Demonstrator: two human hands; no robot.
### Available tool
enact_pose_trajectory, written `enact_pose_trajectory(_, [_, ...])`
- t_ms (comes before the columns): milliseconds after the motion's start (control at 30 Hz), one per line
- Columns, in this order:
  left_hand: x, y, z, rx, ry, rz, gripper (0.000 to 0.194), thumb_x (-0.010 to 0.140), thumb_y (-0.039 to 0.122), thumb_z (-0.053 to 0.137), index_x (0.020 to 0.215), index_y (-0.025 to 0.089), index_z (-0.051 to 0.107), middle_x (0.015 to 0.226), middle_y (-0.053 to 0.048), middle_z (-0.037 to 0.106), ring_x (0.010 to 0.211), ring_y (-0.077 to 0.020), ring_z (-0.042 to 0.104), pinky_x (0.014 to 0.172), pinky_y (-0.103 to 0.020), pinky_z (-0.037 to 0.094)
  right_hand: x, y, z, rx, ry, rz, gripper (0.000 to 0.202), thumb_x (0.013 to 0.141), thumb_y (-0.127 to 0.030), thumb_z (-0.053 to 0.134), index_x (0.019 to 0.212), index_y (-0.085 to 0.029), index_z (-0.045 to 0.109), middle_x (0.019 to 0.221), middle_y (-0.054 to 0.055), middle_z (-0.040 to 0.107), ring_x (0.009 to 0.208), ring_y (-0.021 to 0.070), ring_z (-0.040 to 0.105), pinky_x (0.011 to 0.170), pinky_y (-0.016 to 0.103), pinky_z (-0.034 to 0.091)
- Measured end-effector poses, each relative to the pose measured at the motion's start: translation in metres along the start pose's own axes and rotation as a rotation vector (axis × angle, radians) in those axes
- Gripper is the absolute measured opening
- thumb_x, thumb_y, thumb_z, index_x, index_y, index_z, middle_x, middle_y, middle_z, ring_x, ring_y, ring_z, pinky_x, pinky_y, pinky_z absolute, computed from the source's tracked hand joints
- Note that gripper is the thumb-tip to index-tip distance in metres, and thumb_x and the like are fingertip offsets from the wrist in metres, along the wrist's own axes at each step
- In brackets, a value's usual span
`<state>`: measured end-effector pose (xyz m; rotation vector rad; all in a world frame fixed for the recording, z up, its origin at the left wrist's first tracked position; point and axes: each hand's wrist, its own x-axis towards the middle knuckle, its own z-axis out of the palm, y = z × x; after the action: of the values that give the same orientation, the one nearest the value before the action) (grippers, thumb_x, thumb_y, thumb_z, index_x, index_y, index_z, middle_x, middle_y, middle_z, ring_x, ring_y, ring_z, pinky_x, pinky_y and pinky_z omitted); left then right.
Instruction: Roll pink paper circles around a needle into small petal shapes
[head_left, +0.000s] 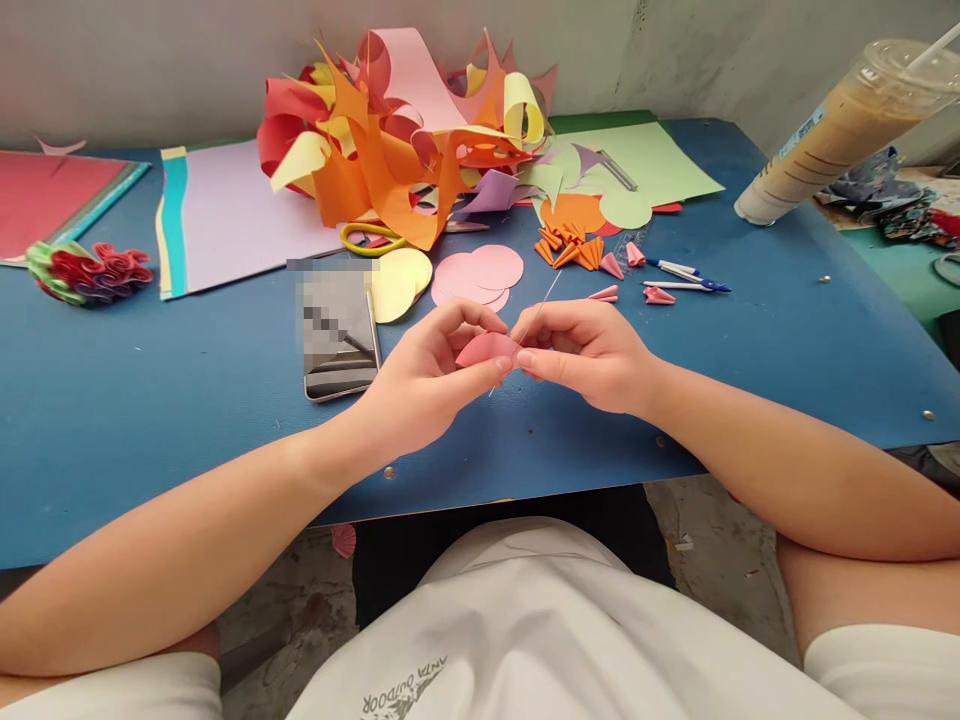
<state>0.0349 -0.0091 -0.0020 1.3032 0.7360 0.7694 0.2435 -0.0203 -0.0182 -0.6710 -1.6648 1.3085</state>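
Observation:
Over the front part of the blue table (225,400), my left hand (439,375) pinches a folded pink paper circle (484,348) between thumb and fingers. My right hand (589,355) meets it at the paper's right end, thumb and fingertips closed around a thin wire-like stick (546,297). The stick runs at a slant across the paper's edge and shows again below my thumbs. Just beyond my hands lie flat pink paper circles (495,268) and yellow paper circles (401,283). Small folded orange cones (574,248) and a pink cone (660,295) sit beyond my right hand.
Behind lies a heap of paper scraps (420,130), with yellow-handled scissors (371,238) at its front. A phone (337,345) is left of my hands. Pens (686,280) and a tall drink cup (832,140) stand to the right. A ruffled paper flower (90,272) lies far left.

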Motion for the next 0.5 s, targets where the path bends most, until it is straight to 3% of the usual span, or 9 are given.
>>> enact_pose_trajectory(233, [0.0015,-0.0027,-0.0018,-0.05,-0.01,0.01,0.024,0.082,0.025,0.087,0.095,0.021,0.066,0.083,0.001,0.068,0.073,-0.0124,0.063,0.066,-0.025,0.05,-0.0002,-0.0032,-0.0004,0.0,0.031,0.084,0.02,0.098,-0.03,0.07,0.086,-0.014,0.071,0.077,0.004,0.073,0.068,0.0118,0.064,0.062,0.023,0.055])
enact_pose_trajectory(500, [0.0027,-0.0049,-0.0037,-0.105,-0.034,-0.022,0.023,0.085,0.023,0.085,0.098,0.021,0.066,0.08,0.002,0.068,0.07,-0.01,0.061,0.069,-0.024,0.05,0.0017,0.0016,0.0047,-0.038,0.101,-0.014,0.014,0.097,-0.027,0.073,0.09,-0.015,0.07,0.078,0.003,0.073,0.063,0.0094,0.063,0.057,0.021,0.052])
